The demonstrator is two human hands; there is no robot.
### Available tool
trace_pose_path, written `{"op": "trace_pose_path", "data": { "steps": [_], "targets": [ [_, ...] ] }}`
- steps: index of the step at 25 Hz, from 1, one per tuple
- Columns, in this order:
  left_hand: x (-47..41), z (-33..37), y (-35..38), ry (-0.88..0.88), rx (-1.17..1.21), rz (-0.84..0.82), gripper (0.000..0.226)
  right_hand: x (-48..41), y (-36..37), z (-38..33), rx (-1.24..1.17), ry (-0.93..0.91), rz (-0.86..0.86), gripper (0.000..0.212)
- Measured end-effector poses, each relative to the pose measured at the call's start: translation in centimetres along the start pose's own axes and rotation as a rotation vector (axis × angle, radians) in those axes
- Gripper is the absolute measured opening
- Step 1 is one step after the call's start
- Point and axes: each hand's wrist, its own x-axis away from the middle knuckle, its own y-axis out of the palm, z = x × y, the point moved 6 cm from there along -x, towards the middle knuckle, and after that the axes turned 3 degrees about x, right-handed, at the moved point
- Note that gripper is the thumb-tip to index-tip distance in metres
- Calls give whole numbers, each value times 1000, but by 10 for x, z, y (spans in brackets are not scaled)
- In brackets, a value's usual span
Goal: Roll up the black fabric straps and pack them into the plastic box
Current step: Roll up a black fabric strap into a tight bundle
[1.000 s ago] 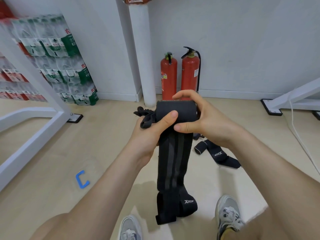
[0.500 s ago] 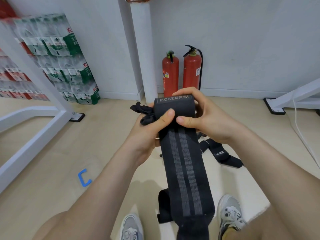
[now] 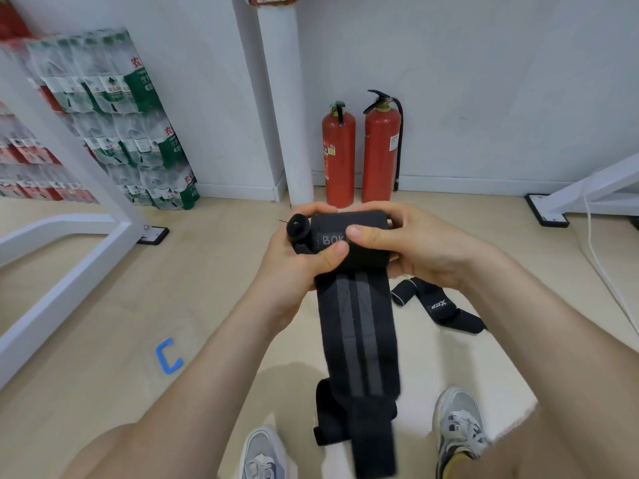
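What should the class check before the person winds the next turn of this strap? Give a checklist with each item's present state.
1. Grip: left hand and right hand both hold the strap roll: ok.
2. Feed: the hanging tail runs straight into the roll: ok.
3. Tail flat: its lower end is folded over between the shoes: not ok.
4. Plastic box ready: not in view: cannot tell.
5. Second strap on the floor lies loose, not rolled up: not ok.
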Motion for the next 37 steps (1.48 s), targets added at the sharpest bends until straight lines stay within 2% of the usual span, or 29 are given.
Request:
{"op": "trace_pose_path", "data": {
  "steps": [3,5,7,10,13,15,19,22,24,27,30,33,35,37],
  "targets": [
    [-1,0,1,-105,46,-49,37,0,-8,-4,6,-102,79,45],
    [-1,1,3,-169,90,-60,44,0,-7,-6,54,-171,100,45],
    [-2,2,4,-150,85,-31,47,1,-6,-7,105,-200,108,51],
    [-2,6,3,-70,94,3,40,2,-5,-5,39,-179,64,56],
    [-1,9,2,-2,64,-31,38,4,0,1,-107,-18,-50,52],
    [0,11,1,17,16,-56,41,3,2,6,-143,69,-52,54],
    [1,9,4,-36,37,-116,42,3,-2,-1,-103,-32,52,48],
    [-2,4,1,-121,100,-15,43,5,-2,-4,-47,-73,50,49],
    [-4,6,-1,-89,73,4,40,6,-1,-5,-37,-77,43,46],
    [-3,16,1,18,42,-50,35,4,-1,0,-107,-18,27,45],
    [0,22,4,126,-54,-104,44,0,7,10,-157,97,26,50],
    [1,26,3,193,-125,-102,49,-4,9,5,-211,13,96,23],
    [0,25,1,136,-152,-70,44,-4,7,2,-225,-38,121,25],
    [0,18,0,-37,-87,-34,41,-4,5,2,-194,-64,123,34]
  ]
}}
